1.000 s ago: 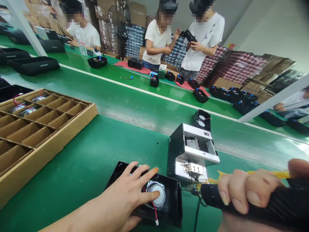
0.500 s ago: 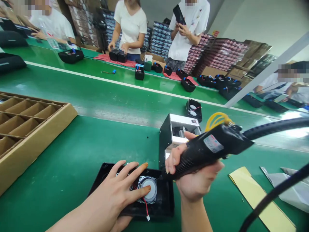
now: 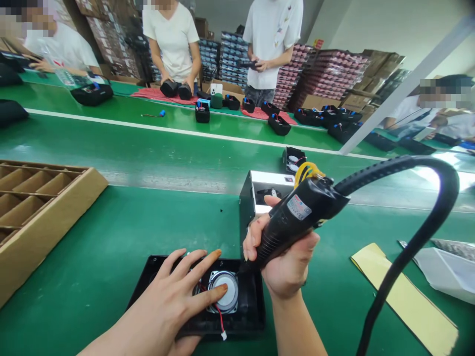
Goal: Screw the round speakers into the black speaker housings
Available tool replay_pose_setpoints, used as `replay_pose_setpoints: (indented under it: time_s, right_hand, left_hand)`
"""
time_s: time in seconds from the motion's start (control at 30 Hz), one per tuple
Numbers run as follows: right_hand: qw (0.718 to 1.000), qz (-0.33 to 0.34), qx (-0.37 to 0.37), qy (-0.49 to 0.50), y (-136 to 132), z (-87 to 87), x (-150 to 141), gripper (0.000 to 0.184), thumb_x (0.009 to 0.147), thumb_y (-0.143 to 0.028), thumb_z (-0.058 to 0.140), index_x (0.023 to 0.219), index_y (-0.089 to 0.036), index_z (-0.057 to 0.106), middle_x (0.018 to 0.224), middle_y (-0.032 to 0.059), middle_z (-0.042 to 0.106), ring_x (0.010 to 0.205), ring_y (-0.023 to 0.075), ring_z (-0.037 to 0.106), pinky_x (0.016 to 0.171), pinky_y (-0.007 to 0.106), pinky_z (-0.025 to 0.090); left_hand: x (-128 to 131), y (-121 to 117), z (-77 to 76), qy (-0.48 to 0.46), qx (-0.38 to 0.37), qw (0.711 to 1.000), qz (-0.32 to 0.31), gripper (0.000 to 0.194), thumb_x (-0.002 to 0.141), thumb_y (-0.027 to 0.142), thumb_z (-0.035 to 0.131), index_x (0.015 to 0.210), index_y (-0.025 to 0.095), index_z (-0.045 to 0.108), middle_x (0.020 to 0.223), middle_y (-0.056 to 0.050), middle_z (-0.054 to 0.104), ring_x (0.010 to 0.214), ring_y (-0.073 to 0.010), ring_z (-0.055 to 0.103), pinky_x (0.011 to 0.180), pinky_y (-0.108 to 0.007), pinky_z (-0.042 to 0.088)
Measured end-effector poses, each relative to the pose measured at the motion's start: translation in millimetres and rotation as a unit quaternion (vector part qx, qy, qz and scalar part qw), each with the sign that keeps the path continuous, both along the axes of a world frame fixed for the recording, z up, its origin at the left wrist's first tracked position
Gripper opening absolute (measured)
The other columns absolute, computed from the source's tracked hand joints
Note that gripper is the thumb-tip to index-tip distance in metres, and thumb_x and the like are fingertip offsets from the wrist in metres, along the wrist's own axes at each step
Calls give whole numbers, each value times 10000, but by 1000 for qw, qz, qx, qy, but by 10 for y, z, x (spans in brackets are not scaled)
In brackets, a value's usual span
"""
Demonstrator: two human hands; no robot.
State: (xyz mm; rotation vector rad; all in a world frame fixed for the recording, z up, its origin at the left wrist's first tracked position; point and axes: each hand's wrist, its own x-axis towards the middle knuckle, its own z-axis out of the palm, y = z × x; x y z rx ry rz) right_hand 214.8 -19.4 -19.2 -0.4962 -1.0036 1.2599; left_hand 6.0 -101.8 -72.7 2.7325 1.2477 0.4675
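A left hand [image 3: 181,296], fingers spread, steadies a black housing [image 3: 252,306] on a green bench [image 3: 148,217], a fingertip on the round speaker [image 3: 225,291] set inside it. The right hand [image 3: 285,252] grips a corded black power tool [image 3: 293,222], fingers wrapped around its body, the tip angled down beside the speaker. Behind the tool stands a black-and-white machine [image 3: 256,193]; a divided cardboard box [image 3: 55,217] sits at left, and yellow paper [image 3: 408,301] lies at right.
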Motion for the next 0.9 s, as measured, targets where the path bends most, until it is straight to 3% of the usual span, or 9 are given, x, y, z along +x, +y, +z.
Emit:
replay_pose_setpoints:
  time_s: [0.23,0.47,0.7,0.9]
  right_hand:
    - [1000,3,7,-6,10,-73,-7,631,932,-797,497,1303,-313,661,684,-43,597,439,93,493,418,231,422]
    - [1000,12,13,-9,-9,-89,-18,657,914,-802,530,1306,-291,661,685,-40,598,444,89,498,419,221,427]
    - [999,26,20,-5,-17,-82,-17,637,911,-799,538,1305,-318,675,697,-36,607,450,90,507,427,221,430]
    - [999,26,27,-20,-28,-61,-9,629,917,-796,528,1311,-329,676,696,-40,604,449,87,496,423,216,421]
  left_hand:
    - [93,-59,82,1,-16,998,59,983,501,104,654,1406,482,590,1709,-14,379,1479,-355,442,1210,-598,223]
    - [40,-10,10,-1,19,1000,15,976,533,139,637,1451,463,573,1719,-49,364,1451,-377,475,1166,-621,265]
    - [110,-53,202,24,-15,998,52,905,547,92,683,1377,453,645,1690,-18,427,1480,-364,454,1202,-601,299]
    - [100,-55,211,25,-27,998,58,919,548,95,697,1384,472,642,1679,-16,444,1452,-375,487,1201,-615,308]
